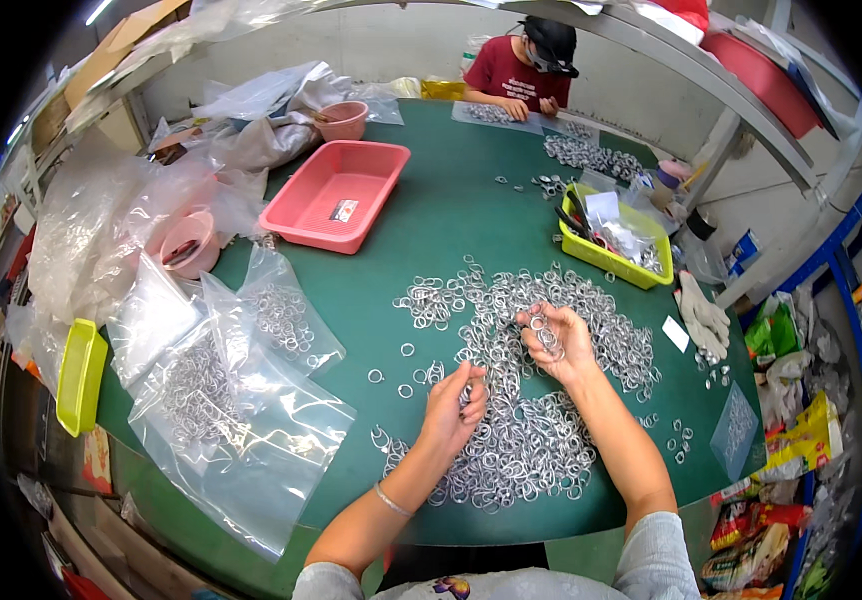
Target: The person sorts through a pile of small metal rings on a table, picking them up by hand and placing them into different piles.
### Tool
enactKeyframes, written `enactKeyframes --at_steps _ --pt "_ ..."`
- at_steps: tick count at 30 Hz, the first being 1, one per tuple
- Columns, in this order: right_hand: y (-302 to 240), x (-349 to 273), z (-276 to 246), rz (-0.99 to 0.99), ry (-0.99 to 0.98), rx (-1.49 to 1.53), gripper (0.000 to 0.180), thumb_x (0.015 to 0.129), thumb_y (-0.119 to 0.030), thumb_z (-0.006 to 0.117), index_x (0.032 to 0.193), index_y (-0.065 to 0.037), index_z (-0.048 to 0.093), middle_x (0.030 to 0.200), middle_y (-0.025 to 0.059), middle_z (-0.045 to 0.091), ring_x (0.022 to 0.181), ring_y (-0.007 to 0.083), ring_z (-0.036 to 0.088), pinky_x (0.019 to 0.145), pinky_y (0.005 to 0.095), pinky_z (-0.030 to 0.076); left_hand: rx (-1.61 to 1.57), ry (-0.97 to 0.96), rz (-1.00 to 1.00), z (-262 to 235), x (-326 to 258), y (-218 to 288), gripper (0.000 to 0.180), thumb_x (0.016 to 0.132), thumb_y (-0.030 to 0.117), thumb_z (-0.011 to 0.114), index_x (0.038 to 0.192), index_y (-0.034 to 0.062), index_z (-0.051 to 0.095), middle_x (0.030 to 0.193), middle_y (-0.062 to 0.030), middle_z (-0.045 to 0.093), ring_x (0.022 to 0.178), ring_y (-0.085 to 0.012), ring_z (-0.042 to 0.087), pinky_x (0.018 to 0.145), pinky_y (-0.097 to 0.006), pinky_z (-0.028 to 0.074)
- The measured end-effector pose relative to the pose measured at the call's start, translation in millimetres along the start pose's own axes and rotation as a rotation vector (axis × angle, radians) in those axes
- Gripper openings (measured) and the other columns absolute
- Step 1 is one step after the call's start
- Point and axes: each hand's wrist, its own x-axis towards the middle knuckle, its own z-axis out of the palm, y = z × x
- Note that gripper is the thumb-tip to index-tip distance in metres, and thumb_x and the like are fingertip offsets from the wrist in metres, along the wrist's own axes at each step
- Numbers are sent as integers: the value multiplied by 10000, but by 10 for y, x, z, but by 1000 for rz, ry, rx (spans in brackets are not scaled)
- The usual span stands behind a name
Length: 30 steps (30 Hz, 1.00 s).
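Note:
A broad heap of small silver metal rings (511,450) spreads over the green table in front of me. Above its middle, my right hand (569,345) is raised with curled fingers around a few metal rings (548,338), which show against the fingers. Lower and to the left, my left hand (451,408) is closed, palm turned inward, at the heap's left side. Grey metal shows between its thumb and fingers; how many rings it holds is hidden. A few loose rings (407,350) lie left of the heap.
Clear plastic bags of rings (286,480) lie at left. A pink tray (356,235) stands farther back, and a yellow-green basket (611,262) at right. Gloves (701,315) lie by the right edge. Across the table a person (506,75) handles small parts. A metal shelf (691,75) overhangs the back.

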Motion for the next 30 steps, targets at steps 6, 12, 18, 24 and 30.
enactKeyframes --at_steps 6,12,18,24,30 --pt "99 758 101 -104 124 -964 193 827 -214 589 791 -48 497 571 31 485 437 120 440 330 244 284 376 65 217 -198 -21 132 280 936 229 428 850 -6 554 530 4 425 421 -40 336 383 -172 248" --pt "460 1120 76 -708 53 -2197 132 746 -159 578 774 -33 606 699 183 614 614 339 606 557 443 479 809 87 351 -162 -16 -23 273 920 194 460 807 6 622 527 24 459 466 -23 370 428 -176 280" --pt "251 1002 156 -660 -203 -1632 177 784 -164 614 717 -4 580 586 90 580 462 191 528 432 332 411 820 96 396 -183 -5 -22 277 918 189 465 793 -3 621 522 29 455 473 -25 386 436 -182 294" --pt "116 741 221 239 -97 -473 130 876 -147 525 894 -18 540 576 -13 431 403 53 354 332 174 237 753 143 344 -186 14 7 274 905 177 485 770 -17 623 514 20 464 487 -32 408 458 -203 331" --pt "235 510 306 184 -93 -708 132 858 -150 570 860 -18 572 577 -12 461 406 41 355 350 175 232 510 158 273 -183 5 55 325 945 262 392 952 -7 573 569 -5 480 442 -42 379 397 -182 283"
